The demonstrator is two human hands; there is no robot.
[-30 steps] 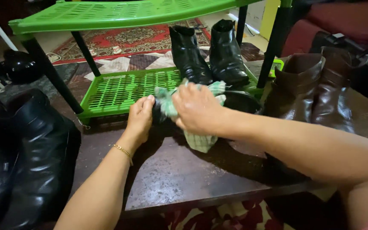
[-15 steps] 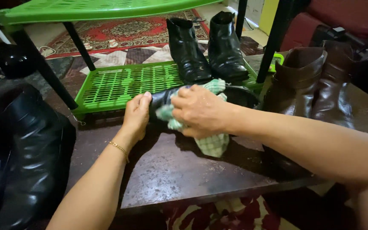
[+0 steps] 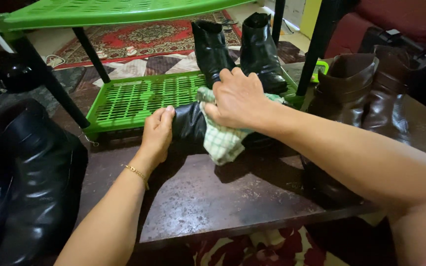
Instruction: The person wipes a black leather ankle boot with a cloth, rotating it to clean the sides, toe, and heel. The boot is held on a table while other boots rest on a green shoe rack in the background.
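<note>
Black boot lies on its side at the back of the dark, scuffed bench, just in front of the lower shelf of the green plastic rack; long axis runs roughly left to right across the view, though which end is toe and which is shaft cannot be told, since hand and cloth cover most of it. Far left: a large black leather boot stands at the bench's near-left edge, well apart from the work. Left hand, thin gold bracelet at the wrist, is pressed against the left end of the lying boot, fingers curled over the leather, grip closed loosely round that end. Right of it, the right hand lies on top of the boot, grip closed over a bunched green-and-white checked cloth; the cloth is held down on the leather and its loose end hangs toward the bench. Behind the hands, a pair of short black boots stands upright on the rack's lower shelf, toes toward the viewer. Far right: a pair of brown boots stands upright on the bench, just beside the right forearm. Patterned red rug on the floor beyond the rack.
</note>
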